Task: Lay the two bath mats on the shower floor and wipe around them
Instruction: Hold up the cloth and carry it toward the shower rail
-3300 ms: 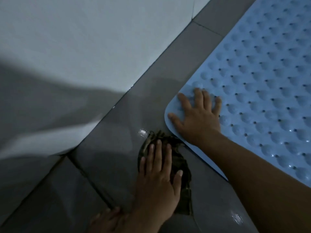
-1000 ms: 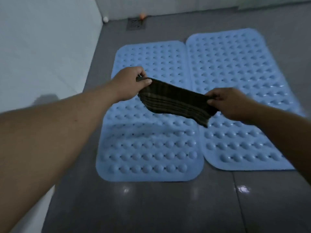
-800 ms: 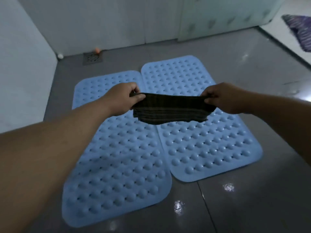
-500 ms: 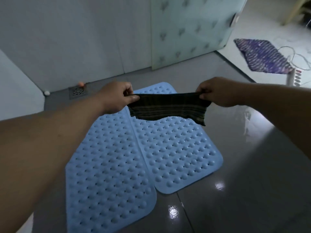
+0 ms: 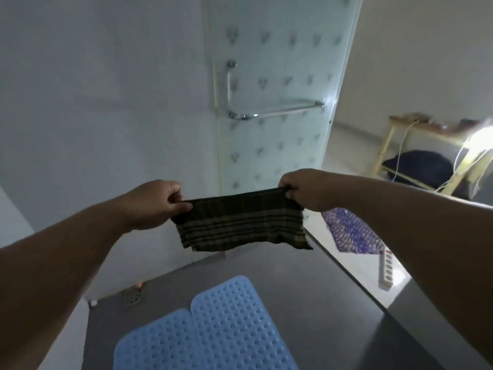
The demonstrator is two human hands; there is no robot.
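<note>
A dark checked cloth (image 5: 240, 222) hangs stretched in the air between my hands. My left hand (image 5: 157, 202) pinches its left top corner and my right hand (image 5: 306, 189) pinches its right top corner. Far below, two light blue studded bath mats lie flat side by side on the grey shower floor (image 5: 306, 297): the left mat (image 5: 157, 343) and the right mat (image 5: 237, 321). Their near ends run out of the bottom of the view.
A floor drain (image 5: 132, 295) sits in the corner beyond the mats. A frosted glass door (image 5: 280, 76) with a chrome towel bar (image 5: 277, 110) stands ahead. Outside at right are a purple rug (image 5: 349, 231), a white power strip (image 5: 386, 271) and a wooden table (image 5: 426, 129).
I have stood up from wiping beside the mat and lifted the cloth with both hands. My view has tilted up, so the mats dropped to the bottom and the door came in.
</note>
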